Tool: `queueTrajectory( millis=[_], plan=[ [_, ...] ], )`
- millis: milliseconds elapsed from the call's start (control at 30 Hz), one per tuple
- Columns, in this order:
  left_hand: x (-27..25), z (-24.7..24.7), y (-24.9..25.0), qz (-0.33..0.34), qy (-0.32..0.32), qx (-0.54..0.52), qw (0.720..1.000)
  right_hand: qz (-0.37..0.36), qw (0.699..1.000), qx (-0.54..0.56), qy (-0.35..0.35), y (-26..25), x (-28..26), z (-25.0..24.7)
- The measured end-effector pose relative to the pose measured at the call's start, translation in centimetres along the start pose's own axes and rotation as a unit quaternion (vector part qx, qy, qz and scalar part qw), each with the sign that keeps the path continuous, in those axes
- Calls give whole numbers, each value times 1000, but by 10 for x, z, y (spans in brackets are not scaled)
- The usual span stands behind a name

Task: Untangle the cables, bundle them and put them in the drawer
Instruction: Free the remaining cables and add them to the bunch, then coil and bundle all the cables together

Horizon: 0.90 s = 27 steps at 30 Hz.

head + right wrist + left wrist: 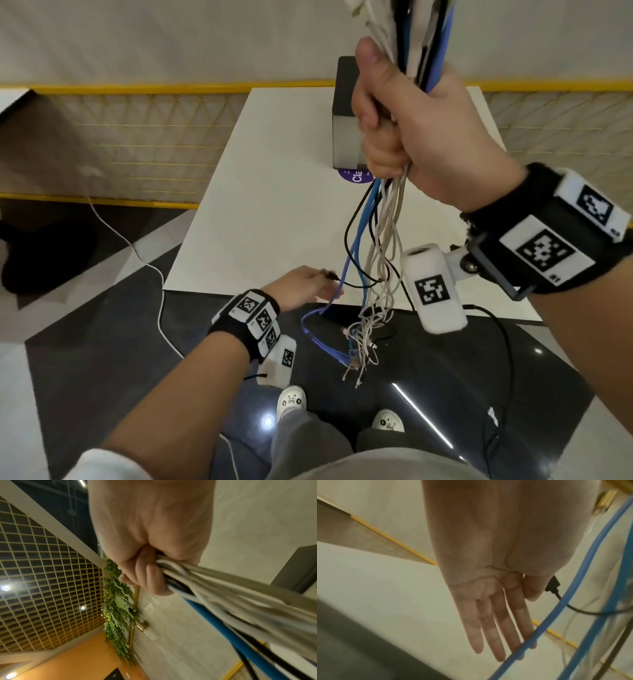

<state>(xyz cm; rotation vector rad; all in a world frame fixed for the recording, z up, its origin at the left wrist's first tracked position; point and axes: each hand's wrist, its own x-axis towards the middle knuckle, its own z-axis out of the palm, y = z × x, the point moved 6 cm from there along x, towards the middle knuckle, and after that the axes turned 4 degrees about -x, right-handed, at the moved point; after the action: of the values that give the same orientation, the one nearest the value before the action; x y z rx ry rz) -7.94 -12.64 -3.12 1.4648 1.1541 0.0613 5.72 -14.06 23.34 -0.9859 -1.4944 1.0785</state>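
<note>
A person's right hand (pixel 414 113) is clenched in a fist around a thick bundle of cables (pixel 383 219), white, blue and black, held high above a white table (pixel 267 192). The bundle runs nearly vertical through the fist, its upper ends rising out of the head view and its loose ends hanging past the table's near edge toward the dark floor (pixel 445 370). Lower down, the left hand (pixel 301 286) pinches the plug of a black cable (pixel 356 285) between thumb and forefinger, apparently, since the plug is half hidden behind the thumb in the wrist view; the other fingers (pixel 498 628) extend straight, their tips brushing a blue cable (pixel 544 627) that crosses them diagonally. A dark box (pixel 346 113) stands on the table behind the fist.
</note>
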Motion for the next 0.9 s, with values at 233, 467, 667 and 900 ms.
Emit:
queueTrajectory(
  millis=[233, 467, 667, 900],
  plan=[
    [-23, -67, 75, 188, 145, -31, 971, -1, 1000, 0, -14, -14, 3, 20],
    [-97, -109, 160, 439, 333, 86, 830, 219, 969, -116, 3, 79, -14, 23],
    [-102, -58, 194, 519, 301, 532, 598, 296, 950, -95, -19, 102, -18, 22],
    [-64, -39, 183, 443, 139, 631, 621, 352, 915, -153, -121, 102, -25, 22]
  ],
)
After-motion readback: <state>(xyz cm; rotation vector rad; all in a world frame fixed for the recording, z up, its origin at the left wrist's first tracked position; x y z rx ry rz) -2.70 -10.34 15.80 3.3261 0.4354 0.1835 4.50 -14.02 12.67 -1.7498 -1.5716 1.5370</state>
